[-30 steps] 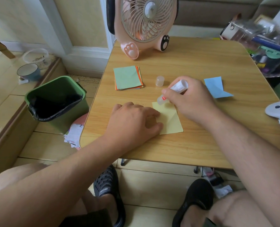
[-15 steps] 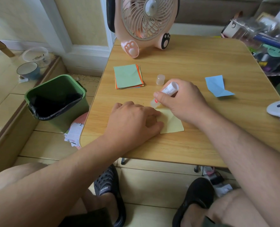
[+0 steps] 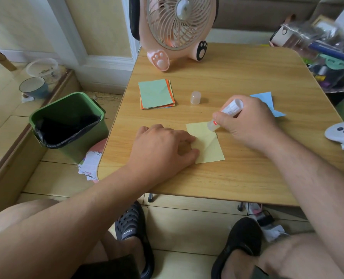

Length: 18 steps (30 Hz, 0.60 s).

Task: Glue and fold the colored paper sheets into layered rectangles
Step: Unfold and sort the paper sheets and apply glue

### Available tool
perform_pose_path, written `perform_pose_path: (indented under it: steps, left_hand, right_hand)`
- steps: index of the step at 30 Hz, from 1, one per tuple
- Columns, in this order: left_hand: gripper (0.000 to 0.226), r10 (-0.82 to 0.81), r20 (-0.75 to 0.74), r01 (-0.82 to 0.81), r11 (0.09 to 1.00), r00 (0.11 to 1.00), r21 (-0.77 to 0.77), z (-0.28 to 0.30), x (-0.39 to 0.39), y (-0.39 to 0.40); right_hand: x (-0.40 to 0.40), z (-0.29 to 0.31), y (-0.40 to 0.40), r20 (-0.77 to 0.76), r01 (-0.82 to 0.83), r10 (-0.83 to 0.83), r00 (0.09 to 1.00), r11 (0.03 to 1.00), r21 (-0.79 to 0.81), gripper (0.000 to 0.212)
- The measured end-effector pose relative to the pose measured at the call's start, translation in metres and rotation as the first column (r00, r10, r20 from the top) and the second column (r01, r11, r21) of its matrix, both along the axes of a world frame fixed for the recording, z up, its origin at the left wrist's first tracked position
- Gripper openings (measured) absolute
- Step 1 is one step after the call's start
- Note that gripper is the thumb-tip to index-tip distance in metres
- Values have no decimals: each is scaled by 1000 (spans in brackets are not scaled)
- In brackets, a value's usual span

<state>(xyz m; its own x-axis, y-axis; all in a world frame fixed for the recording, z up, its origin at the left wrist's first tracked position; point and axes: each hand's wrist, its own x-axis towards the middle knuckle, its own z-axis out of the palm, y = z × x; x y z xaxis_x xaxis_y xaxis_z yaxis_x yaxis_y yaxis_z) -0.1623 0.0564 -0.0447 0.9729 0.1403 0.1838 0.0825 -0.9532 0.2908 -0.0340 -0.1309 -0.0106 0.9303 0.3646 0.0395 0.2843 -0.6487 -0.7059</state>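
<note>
On the wooden table, near its front edge, lies the yellow sheet; your left hand presses its left side with fingers laid fairly flat. Your right hand grips the glue stick, its tip touching the sheet's far right corner. Farther back sit the paper stack, blue folded piece and cap.

Head-worn view, downward over table
</note>
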Motion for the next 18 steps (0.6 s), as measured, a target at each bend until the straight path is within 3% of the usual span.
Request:
perform_pose_path:
  steps: [8,14,18]
  left_hand:
    - [45,7,-12,-7,1000,1000,-11,1,0,0]
    - [41,3,17,-2,1000,1000,-25,0,-1,-1]
    - [34,6,50,-4,998,999,-55,-1,-1,0]
  right_hand:
    - [-5,2,3,34,8,-7,999,1000,-29,18]
    - [-6,6,7,25,47,-52,998,985,167,18]
    - [-12,-2,17,-2,-33,33,999,988,152,23]
